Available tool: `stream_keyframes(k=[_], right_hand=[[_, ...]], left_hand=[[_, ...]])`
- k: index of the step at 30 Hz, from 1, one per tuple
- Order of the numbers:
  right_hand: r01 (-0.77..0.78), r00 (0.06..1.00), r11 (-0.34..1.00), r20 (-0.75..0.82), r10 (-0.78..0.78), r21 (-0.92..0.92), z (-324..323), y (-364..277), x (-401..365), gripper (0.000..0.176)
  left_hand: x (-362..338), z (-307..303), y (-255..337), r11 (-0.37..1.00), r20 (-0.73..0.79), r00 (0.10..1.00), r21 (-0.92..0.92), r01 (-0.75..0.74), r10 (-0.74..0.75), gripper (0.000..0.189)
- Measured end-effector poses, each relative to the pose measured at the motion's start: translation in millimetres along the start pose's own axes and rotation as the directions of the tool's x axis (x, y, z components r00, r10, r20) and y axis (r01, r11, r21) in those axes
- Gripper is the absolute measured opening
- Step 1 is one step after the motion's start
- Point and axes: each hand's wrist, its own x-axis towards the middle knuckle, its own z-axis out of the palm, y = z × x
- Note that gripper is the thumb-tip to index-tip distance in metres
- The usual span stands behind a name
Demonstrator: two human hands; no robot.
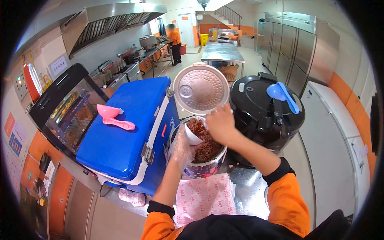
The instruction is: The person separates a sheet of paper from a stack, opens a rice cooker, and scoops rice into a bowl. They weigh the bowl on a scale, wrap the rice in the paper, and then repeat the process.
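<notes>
My left hand (182, 145), in a clear plastic glove, is closed around a small white scoop (193, 135). That scoop is tilted against the reddish-brown rice (208, 149) inside a round rice cooker (204, 170) with a patterned outside. My right hand (221, 125) is bare and hovers over the far right part of the pot, its fingers curled. Something pale shows by its fingertips, but I cannot make out what they hold. Behind the rice the cooker's pale, dimpled lid (201, 89) stands up.
A blue cooler box (124, 120) on the left carries a pink scoop (114, 116). To the right, a black cooker (256, 102) has a blue scoop (283, 96) on its lid. Printed paper sheets (206, 198) lie in front. Farther back stands a person (175, 42) near the counter.
</notes>
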Motion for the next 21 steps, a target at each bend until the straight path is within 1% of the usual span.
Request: stream_keyframes(k=[1, 2, 3, 4, 6, 7, 10, 11, 14, 15, 16, 18, 19, 21], right_hand=[[-0.047, 0.998, 0.999, -0.032, 0.046, -0.015, 9, -12, -3, 0.017], [-0.087, 0.996, 0.995, -0.03, 0.086, -0.05, 13, -23, -9, 0.018], [-0.084, 0.995, 0.992, -0.052, 0.08, -0.093, 20, -33, -17, 0.019], [-0.083, 0.995, 0.987, -0.071, 0.074, -0.136, 26, -43, -24, 0.019], [-0.095, 0.995, 0.948, -0.055, 0.082, -0.303, 31, -59, -36, 0.02], [-0.082, 0.992, 0.948, -0.116, 0.048, -0.306, 35, -58, -41, 0.017], [-0.056, 0.987, 0.918, -0.158, -0.008, -0.394, 39, -64, -53, 0.015], [-0.05, 0.982, 0.928, -0.187, -0.021, -0.368, 38, -60, -55, 0.011], [-0.148, 0.966, 0.978, -0.234, 0.11, -0.15, 41, -50, -60, 0.008], [-0.147, 0.96, 0.988, -0.247, 0.133, -0.038, 23, -36, -57, 0.02], [-0.109, 0.972, 0.992, -0.213, 0.095, -0.058, 16, -21, -54, 0.019], [-0.205, 0.955, 0.979, -0.221, 0.197, -0.013, -2, -3, -51, 0.024], [-0.266, 0.948, 0.957, -0.148, 0.282, 0.119, -13, -1, -53, 0.026], [-0.401, 0.908, 0.845, 0.03, 0.418, 0.354, -28, 1, -56, 0.03]], left_hand=[[12, 4, -7, 0.998, -0.021, 0.999, -0.06, 0.036, -0.037, 0.062], [22, 5, -15, 0.99, -0.043, 0.996, -0.12, 0.07, -0.076, 0.062], [36, 1, -23, 0.982, -0.054, 0.991, -0.156, 0.11, -0.119, 0.063], [28, 11, -22, 0.99, -0.035, 0.995, -0.107, 0.091, -0.095, 0.064], [13, 28, -19, 0.999, 0.009, 0.999, -0.018, 0.044, -0.044, 0.064], [24, 27, -19, 0.987, -0.113, 0.982, -0.066, 0.143, -0.15, 0.065], [32, 26, -23, 0.984, -0.154, 0.974, -0.095, 0.15, -0.163, 0.065], [33, 26, -24, 0.983, -0.169, 0.971, -0.107, 0.151, -0.167, 0.065], [31, 19, -24, 0.979, -0.232, 0.957, -0.144, 0.145, -0.176, 0.064], [29, 15, -25, 0.976, -0.201, 0.969, -0.189, 0.107, -0.145, 0.059], [27, 12, -24, 0.969, -0.168, 0.98, -0.237, 0.067, -0.109, 0.054], [24, 6, -20, 0.962, -0.157, 0.981, -0.267, 0.065, -0.11, 0.05], [22, 4, -20, 0.963, -0.147, 0.984, -0.264, 0.06, -0.102, 0.049], [19, 4, -20, 0.966, -0.123, 0.989, -0.254, 0.053, -0.086, 0.048]])
